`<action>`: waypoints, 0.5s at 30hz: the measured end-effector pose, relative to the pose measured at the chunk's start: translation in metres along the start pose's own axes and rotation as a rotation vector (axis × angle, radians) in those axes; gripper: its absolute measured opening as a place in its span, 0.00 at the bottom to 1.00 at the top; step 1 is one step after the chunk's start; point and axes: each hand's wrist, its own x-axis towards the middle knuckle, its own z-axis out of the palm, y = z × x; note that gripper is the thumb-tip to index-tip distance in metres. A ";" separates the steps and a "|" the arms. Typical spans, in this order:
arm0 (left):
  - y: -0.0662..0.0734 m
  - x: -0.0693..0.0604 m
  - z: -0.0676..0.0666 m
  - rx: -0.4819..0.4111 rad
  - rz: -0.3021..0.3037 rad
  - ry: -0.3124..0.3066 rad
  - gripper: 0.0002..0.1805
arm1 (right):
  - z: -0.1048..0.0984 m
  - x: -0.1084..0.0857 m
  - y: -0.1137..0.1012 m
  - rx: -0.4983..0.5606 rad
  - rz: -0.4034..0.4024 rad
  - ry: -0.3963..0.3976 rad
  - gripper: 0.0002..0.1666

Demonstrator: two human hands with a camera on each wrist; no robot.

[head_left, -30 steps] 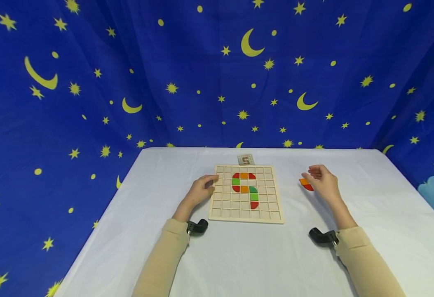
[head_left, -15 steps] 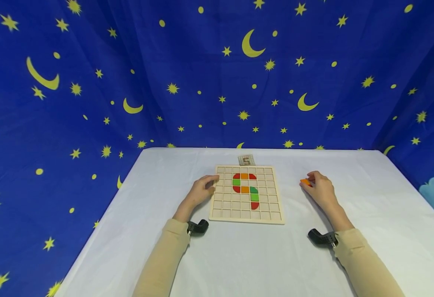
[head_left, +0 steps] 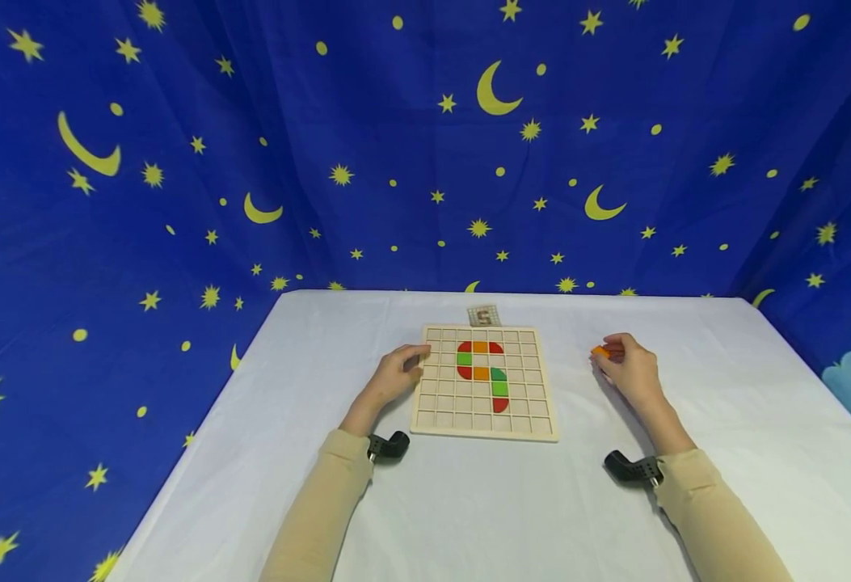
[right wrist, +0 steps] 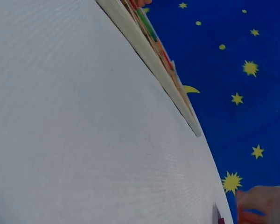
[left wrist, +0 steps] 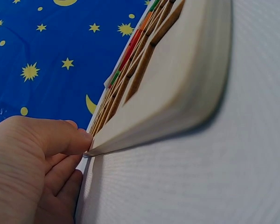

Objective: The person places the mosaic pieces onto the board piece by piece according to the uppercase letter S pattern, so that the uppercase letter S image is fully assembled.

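A square wooden grid board (head_left: 447, 421) lies on the white table. Its red, orange and green tiles (head_left: 499, 389) form a shape like a 5. My left hand (head_left: 392, 375) rests at the board's left edge, thumb and fingers touching the rim. To the right of the board, my right hand (head_left: 632, 373) pinches an orange tile (head_left: 600, 352) just above the cloth. The right wrist view catches only part of that hand (right wrist: 266, 203), at the lower right corner. A small dark red piece (right wrist: 221, 220) shows near it.
A small pattern card (head_left: 483, 315) with a 5-like figure lies against the board's far edge. White cloth (head_left: 505, 509) covers the table. Behind it hangs a blue curtain (head_left: 396, 129) with yellow stars and moons. Each wrist carries a black mount (head_left: 390, 446).
The right fingers have closed on the orange tile, which lay beside a red one, and turned it up off the cloth. My left hand and the board have stayed put.
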 end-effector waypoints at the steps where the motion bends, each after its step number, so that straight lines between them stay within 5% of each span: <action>1: 0.000 0.000 0.000 -0.002 -0.001 0.000 0.23 | -0.002 0.001 -0.003 0.027 0.007 0.002 0.19; 8: -0.001 0.000 0.000 0.001 -0.004 -0.002 0.23 | -0.010 0.009 -0.031 0.104 0.016 -0.027 0.23; 15: 0.000 0.001 0.000 0.003 0.006 -0.008 0.23 | 0.002 0.004 -0.069 0.208 -0.096 -0.084 0.22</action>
